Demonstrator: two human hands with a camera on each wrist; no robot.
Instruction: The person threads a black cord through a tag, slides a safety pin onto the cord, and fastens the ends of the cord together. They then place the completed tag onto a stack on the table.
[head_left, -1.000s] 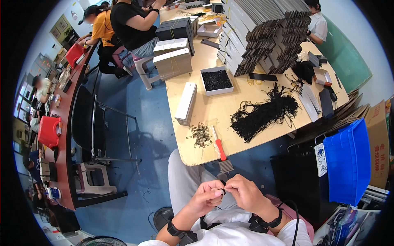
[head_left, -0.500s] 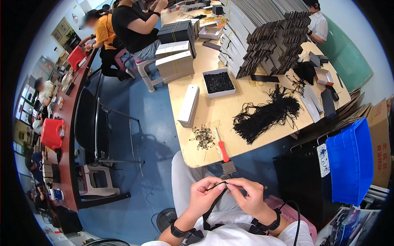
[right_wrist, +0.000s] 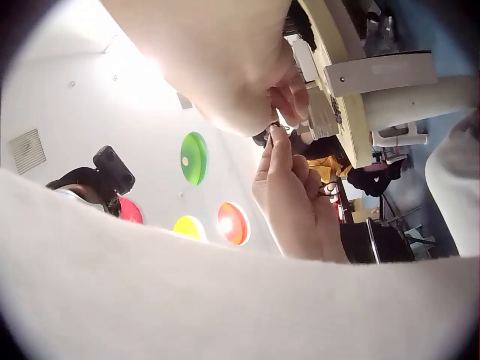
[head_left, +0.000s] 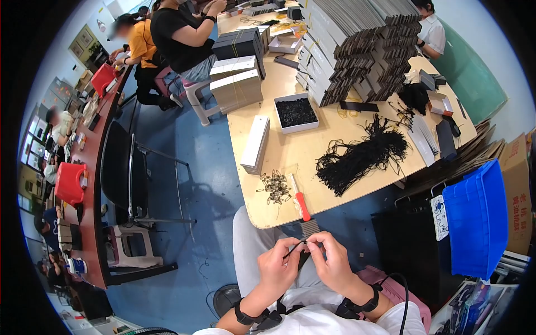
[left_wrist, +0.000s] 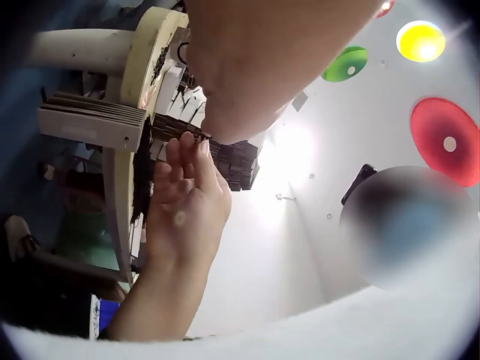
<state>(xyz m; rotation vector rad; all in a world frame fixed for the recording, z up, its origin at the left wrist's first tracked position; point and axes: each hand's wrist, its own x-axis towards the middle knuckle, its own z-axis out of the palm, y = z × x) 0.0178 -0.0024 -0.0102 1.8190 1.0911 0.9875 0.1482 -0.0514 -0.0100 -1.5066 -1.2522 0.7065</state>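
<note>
A thin black cord (head_left: 291, 249) runs between my hands above my lap. My left hand (head_left: 277, 267) pinches it between thumb and fingertips. My right hand (head_left: 333, 263) pinches it at the same spot, with the fingertips of both hands almost meeting. In the left wrist view the right hand (left_wrist: 186, 202) has its palm side showing, thumb against forefinger. The right wrist view has the left hand (right_wrist: 294, 191) with a loop of cord by its curled fingers.
Before me the table (head_left: 329, 204) bears a bundle of black cords (head_left: 363, 156), small metal pins (head_left: 274, 187), a red-handled tool (head_left: 302, 206), a white box (head_left: 312, 125) of small black pieces and tall stacks of grey cards (head_left: 357, 50). A blue bin (head_left: 474, 220) stands at right.
My hands have risen slightly toward the table edge. The cord, first mostly hidden in the fingers, was drawn out between both hands and now shows as a shorter length by the left fingers.
</note>
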